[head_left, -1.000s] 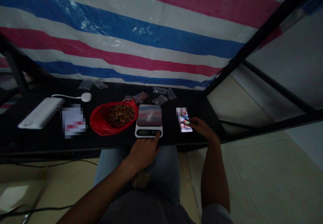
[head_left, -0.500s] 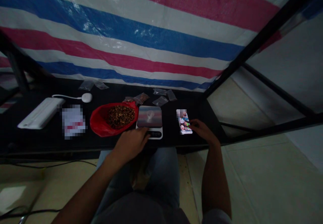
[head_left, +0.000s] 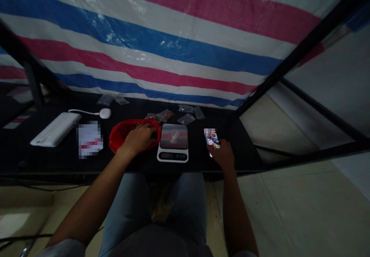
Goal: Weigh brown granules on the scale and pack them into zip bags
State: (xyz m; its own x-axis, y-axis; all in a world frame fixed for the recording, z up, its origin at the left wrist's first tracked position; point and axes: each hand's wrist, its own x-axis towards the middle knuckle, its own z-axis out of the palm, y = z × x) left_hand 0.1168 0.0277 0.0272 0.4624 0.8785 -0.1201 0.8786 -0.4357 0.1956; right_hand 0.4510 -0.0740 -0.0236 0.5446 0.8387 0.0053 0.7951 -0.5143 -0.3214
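On my feed, the person's left hand (head_left: 140, 139) is down inside the mouth of a red plastic bag (head_left: 115, 142), its fingers curled and pointing into the bag. A few brown pieces (head_left: 135, 125) show just past the knuckles, but the hand hides most of the bag's contents. I cannot tell whether those fingers are closed on anything.

The right hand (head_left: 222, 155) lies over the lower part of a smartphone (head_left: 212, 137), its fingers touching the lit screen. The hand looks relaxed and only slightly curled, but I cannot tell whether it is gripping the phone.

A digital kitchen scale (head_left: 172, 143) sits between the two hands, just beside the red plastic bag, on a black tabletop (head_left: 245, 149). Behind the scale lie several small clear zip bags (head_left: 186, 119) and a small bag of brown contents (head_left: 164, 115).

Further left, I see a pixelated paper card (head_left: 89, 139) and a white power bank (head_left: 54, 129), with a white cable (head_left: 83, 112) running to a round white device (head_left: 105, 113). A striped tarpaulin (head_left: 144, 44) in red, white and blue hangs behind the table, held against a black metal frame (head_left: 312, 44).
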